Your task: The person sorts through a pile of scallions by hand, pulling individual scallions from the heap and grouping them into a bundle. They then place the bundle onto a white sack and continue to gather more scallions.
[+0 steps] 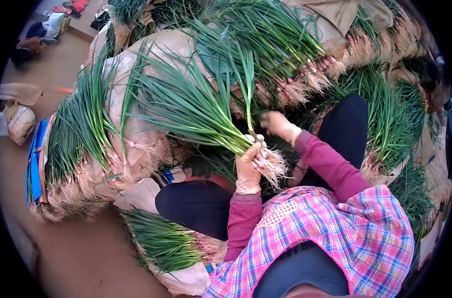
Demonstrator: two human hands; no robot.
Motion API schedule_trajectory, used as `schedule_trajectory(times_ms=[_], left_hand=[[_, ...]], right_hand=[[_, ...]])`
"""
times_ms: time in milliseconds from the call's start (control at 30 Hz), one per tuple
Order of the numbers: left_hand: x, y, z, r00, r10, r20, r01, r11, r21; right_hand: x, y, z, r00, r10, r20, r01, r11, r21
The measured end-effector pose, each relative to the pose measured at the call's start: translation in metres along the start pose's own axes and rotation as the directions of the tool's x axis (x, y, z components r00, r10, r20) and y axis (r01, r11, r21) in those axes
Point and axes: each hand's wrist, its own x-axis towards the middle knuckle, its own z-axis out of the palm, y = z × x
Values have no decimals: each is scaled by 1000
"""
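Observation:
My left hand (248, 169), in a pale glove, is closed around the lower stems of a bunch of green plants (206, 114). The bunch's white bulbs and stringy roots (271, 166) stick out to the right of the hand, and its leaves fan out to the upper left. One stalk in it stands more upright than the others. Just right of that stalk is my right hand (279, 125), its fingers smeared by motion, so whether they hold anything cannot be made out.
Loose plants lie on a cloth-covered mound (171, 44), with another row (86, 114) at its left. More bunches (166, 241) lie at the lower left and others (385, 119) at the right. A cloth bundle (21, 121) sits on the brown floor (82, 253).

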Motion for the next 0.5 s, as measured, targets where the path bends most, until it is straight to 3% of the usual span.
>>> schedule_trajectory(times_ms=[33,67,100,167,200,233,300,333,367,433,467,500], left_hand=[[-5,3,13,995,52,-90,-53,999,-8],[-2,-2,8,995,5,-103,5,996,93],[2,-8,0,992,-45,-116,67,979,195],[3,-16,0,992,-79,-99,105,949,298],[0,-20,1,990,-84,-115,116,946,304],[1,-21,5,989,-95,-110,126,939,320],[0,-18,5,994,-75,-85,98,948,302],[-1,-21,7,996,-59,-67,75,960,269],[0,-22,6,995,-62,-78,81,961,265],[0,-26,7,996,-39,-79,56,970,236],[1,-28,4,996,-42,-80,58,976,210],[1,-25,7,996,-45,-75,60,975,213]], right_hand=[[-15,-12,-5,993,9,-114,23,961,275],[-27,-30,-12,977,43,-207,72,854,516],[-37,-54,-21,962,22,-272,139,820,556],[-21,-61,-15,818,-280,-502,345,938,39],[-18,-67,-17,837,-274,-473,264,960,-89],[-16,-76,-18,888,-198,-416,177,980,-88],[-18,-79,-12,866,-219,-450,261,965,34],[-15,-77,4,830,-245,-500,429,854,295],[-14,-71,7,826,-237,-511,451,822,347],[-14,-64,16,704,-264,-660,535,808,248],[-14,-59,13,703,-264,-660,535,807,248],[-19,-59,5,867,-51,-496,372,728,576]])
